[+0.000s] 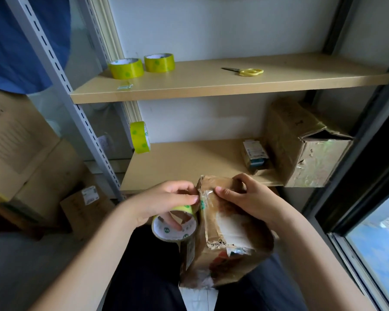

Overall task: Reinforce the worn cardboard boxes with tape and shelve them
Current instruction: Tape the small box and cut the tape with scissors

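Gripping the tape roll (174,227) with our left hand (164,202), fingers through its core, we pinch the clear strip onto the worn cardboard box (225,232) on our lap; our right hand (245,198) clasps its top edge. Beyond, the lower shelf (189,162) holds a small box (255,157) beside a taped carton (301,142). Two tape rolls (126,68) and yellow scissors (245,71) lie on the upper shelf (211,86); another roll (140,137) stands by the upright.

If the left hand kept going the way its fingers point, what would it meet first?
The left hand points right, so it would likely press into the worn cardboard box at its taped edge, which its fingertips already seem to touch.
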`<state>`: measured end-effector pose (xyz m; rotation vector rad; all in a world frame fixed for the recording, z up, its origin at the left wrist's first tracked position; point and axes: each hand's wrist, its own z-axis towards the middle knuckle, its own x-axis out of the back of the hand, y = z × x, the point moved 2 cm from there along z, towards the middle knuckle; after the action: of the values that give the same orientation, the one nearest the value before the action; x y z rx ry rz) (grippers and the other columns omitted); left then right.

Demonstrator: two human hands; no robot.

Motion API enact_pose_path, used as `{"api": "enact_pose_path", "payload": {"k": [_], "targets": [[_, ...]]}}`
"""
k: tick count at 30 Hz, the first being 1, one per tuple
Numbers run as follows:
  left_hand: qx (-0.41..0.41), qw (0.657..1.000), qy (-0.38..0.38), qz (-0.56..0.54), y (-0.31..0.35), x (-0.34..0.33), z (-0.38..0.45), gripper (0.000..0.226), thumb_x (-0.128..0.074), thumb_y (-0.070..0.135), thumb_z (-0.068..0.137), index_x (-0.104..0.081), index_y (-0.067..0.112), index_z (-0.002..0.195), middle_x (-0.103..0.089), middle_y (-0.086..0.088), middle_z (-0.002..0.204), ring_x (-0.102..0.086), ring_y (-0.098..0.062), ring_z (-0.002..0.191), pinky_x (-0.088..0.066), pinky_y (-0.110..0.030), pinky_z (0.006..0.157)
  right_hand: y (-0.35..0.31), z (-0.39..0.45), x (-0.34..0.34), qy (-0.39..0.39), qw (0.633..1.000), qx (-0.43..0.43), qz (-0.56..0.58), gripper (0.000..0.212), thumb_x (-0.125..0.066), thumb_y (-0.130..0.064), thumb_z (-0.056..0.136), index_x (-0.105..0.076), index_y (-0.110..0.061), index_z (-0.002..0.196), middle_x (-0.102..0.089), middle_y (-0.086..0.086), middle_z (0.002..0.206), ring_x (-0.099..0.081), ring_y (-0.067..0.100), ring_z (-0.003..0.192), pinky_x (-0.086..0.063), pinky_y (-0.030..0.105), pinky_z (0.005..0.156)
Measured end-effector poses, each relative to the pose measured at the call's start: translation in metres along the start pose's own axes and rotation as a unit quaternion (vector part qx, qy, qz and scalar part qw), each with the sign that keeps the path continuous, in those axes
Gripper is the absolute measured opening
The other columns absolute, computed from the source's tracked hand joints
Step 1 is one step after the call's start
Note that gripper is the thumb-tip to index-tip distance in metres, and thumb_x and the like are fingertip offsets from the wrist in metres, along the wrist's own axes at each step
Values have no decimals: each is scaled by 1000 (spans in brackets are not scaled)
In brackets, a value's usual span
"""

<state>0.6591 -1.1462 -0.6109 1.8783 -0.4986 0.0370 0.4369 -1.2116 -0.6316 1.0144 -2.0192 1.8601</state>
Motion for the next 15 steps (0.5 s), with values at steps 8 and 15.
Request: {"api": "enact_pose_path", "payload": {"k": [8,15], "targets": [[70,996,-3,50,-56,-4,-21,12,-61,11,97,-64,15,85,-57,-7,88,-64,-14,78,-62,-41,66,14,0,-71,-126,978,-9,-169,90,-61,-90,56,-49,-25,117,-58,0,116,-57,17,99,-43,28,73],[101,993,25,56,-98,18,-20,10,-65,30,95,-70,30,104,-72,23,97,-67,4,93,-49,-10,84,-86,50,19,335,899,269,-86,11,-65,-25,90,-67,-15,86,-64,-1,83,-60,18,71,-39,26,61]]}}
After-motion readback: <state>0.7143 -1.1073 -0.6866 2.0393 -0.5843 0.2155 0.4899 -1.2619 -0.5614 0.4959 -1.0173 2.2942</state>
